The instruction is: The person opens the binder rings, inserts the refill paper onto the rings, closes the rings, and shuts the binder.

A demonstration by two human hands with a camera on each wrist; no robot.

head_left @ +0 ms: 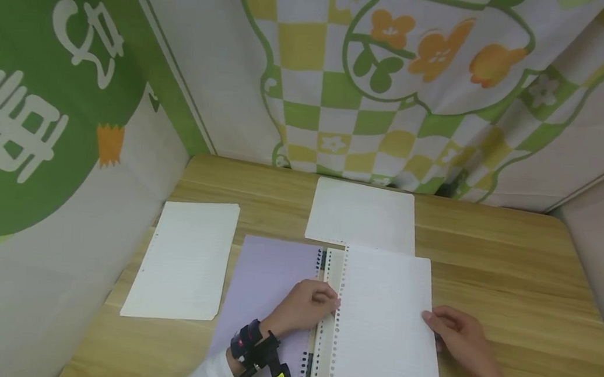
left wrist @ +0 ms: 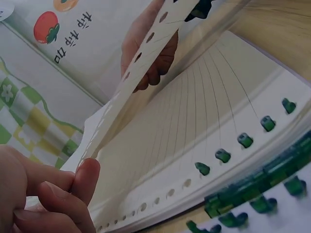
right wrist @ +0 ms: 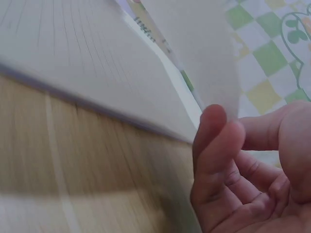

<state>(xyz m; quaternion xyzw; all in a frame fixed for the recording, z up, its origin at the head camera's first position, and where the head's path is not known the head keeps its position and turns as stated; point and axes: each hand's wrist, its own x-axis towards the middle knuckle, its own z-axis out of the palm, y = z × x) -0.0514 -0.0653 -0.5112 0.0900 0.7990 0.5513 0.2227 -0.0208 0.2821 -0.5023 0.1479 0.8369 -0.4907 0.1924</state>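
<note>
Above an opened loose-leaf binder, a white hole-punched sheet of paper is held up between both hands. My left hand pinches its punched left edge between thumb and finger. At the opposite edge, my right hand pinches the sheet about midway along. The binder's lavender cover lies flat to the left, under the left wrist. Ruled pages rest beneath the raised sheet, and green ring prongs stand up through some of their holes. The left wrist view shows the sheet tilted and apart from those prongs.
White punched paper lies on the wooden table left of the binder. Another white sheet lies behind the binder, near a checked curtain. Fabric walls border the table's left and back.
</note>
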